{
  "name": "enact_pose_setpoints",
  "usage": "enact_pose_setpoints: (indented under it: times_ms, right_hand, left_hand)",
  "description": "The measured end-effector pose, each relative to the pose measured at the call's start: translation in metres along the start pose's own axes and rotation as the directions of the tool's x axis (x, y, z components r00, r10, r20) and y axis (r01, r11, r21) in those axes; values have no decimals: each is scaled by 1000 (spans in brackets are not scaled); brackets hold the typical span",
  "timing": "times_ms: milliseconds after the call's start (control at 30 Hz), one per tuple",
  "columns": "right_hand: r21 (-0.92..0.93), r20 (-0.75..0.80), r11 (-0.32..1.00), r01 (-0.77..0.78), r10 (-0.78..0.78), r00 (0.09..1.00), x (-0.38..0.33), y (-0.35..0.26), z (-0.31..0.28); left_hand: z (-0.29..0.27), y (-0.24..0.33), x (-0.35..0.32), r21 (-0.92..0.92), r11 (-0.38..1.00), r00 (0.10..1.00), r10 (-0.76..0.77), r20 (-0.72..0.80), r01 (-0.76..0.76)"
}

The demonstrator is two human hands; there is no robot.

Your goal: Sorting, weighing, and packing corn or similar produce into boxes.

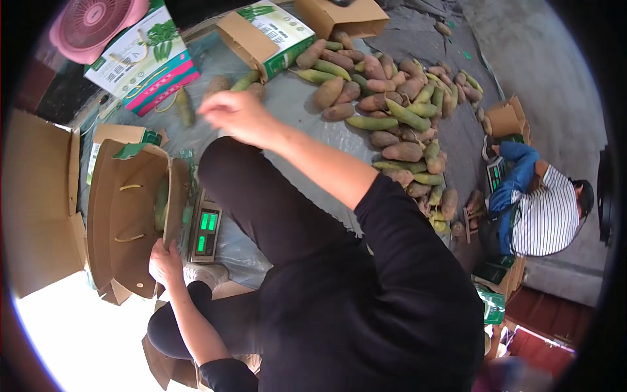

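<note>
Plastic sheet (pixel 294 111) underneath. One radish heap (pixel 406 116) left outside, too jumbled to count. One box (pixel 124 212) in work, open, barely filled by looks. One scale (pixel 206 228) beside it. Left hand (pixel 166 264) grasping box rim; right hand (pixel 236 116) over sheet, can't tell if holding anything. One green radish (pixel 160 206) visible inside box, two cord handles (pixel 129 239).

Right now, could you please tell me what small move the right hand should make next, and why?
I would probably lower the right hand onto the green vegetable just beyond it: that hand hovers close by, while the left hand holds the edge of the open box, inside which one green vegetable shows.
</note>
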State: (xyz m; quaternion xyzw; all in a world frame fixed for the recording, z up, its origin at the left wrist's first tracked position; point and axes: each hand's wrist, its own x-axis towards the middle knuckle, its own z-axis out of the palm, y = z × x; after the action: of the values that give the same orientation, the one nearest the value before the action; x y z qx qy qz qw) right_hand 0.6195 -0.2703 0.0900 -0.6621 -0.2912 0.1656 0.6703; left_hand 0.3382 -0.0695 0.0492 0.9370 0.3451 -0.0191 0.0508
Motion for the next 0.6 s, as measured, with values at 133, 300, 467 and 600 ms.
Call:
enact_pose_setpoints:
  times_ms: [133,300,467,600]
  right_hand:
    - [-363,-319,890,-274,157,935,-73,112,-92]
    - [-708,-241,506,-493,483,842,-217,214,-149]
    - [-722,-391,225,-654,648,654,-311,246,-174]
    - [-782,-392,39,-622,744,541,-346,249,-216]
  left_hand:
    - [2,9,1,8,1000,1000,23,-16,-23]
    - [3,9,0,49,999,1000,-5,-1,5]
    - [11,-6,0,19,1000,999,24,-48,-23]
    - [12,4,2,-6,999,999,43,-31,-43]
